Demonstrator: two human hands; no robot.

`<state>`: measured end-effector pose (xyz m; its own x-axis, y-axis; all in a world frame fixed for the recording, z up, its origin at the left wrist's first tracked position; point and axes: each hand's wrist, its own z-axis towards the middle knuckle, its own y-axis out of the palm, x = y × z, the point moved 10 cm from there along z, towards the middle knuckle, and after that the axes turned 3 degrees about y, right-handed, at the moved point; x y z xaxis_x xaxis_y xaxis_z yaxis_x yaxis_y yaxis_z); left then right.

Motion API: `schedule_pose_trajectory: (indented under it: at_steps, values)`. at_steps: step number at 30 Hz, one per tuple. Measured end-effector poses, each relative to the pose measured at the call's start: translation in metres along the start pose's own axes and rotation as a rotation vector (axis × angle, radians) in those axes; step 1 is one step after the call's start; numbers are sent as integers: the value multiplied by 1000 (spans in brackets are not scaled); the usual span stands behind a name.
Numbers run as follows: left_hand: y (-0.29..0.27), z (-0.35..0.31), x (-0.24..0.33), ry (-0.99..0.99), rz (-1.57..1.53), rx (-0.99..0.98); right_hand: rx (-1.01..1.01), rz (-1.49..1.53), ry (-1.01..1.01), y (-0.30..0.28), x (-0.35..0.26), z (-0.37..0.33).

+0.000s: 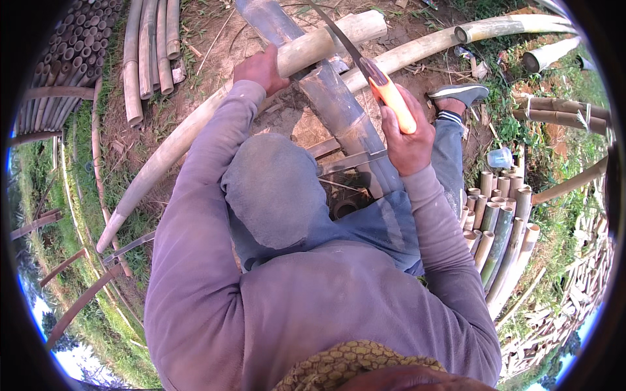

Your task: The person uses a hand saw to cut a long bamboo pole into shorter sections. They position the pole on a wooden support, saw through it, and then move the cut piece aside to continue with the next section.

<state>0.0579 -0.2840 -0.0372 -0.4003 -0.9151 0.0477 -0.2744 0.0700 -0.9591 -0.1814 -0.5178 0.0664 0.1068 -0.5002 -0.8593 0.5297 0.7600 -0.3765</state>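
Observation:
A long pale bamboo pole (173,148) slants from the left up to the top middle and rests across a worn wooden beam (339,107). My left hand (261,70) is closed around the pole just left of the beam. In my right hand (411,137) is the orange handle of a handsaw (349,47). Its dark blade crosses the pole to the right of my left hand, at or near the beam. How deep the blade sits in the bamboo, I cannot tell. The blade's far end runs out of view at the top.
Cut bamboo tubes (502,225) stand bundled at the right, below a clear plastic cup (500,158). Longer poles (149,49) lie at the upper left, near a large stack of bamboo (81,42). Another pole (424,52) stretches behind the beam. My shoe (460,94) is on the ground.

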Motion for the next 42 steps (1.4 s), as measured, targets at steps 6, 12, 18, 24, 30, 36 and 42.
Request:
schedule_pose_trajectory:
  at_steps: [6, 12, 18, 24, 30, 36, 42]
  values:
    - [5, -2, -1, 38, -12, 53, -42, 91, 84, -71, -10, -91]
    - [-4, 2, 17, 44, -2, 38, 1, 103, 73, 49, 27, 93]
    - [-1, -1, 0, -1, 8, -7, -3, 96, 96, -20, 6, -21]
    - [3, -2, 2, 10, 11, 5, 3, -48, 4, -67, -6, -91]
    - [-9, -1, 18, 22, -6, 12, 78, 0, -2, 42, 16, 66]
    - [-9, -4, 7, -7, -2, -10, -28, 41, 112, -46, 0, -56]
    - [-6, -2, 8, 6, -7, 26, 14, 53, 124, -62, 15, -84]
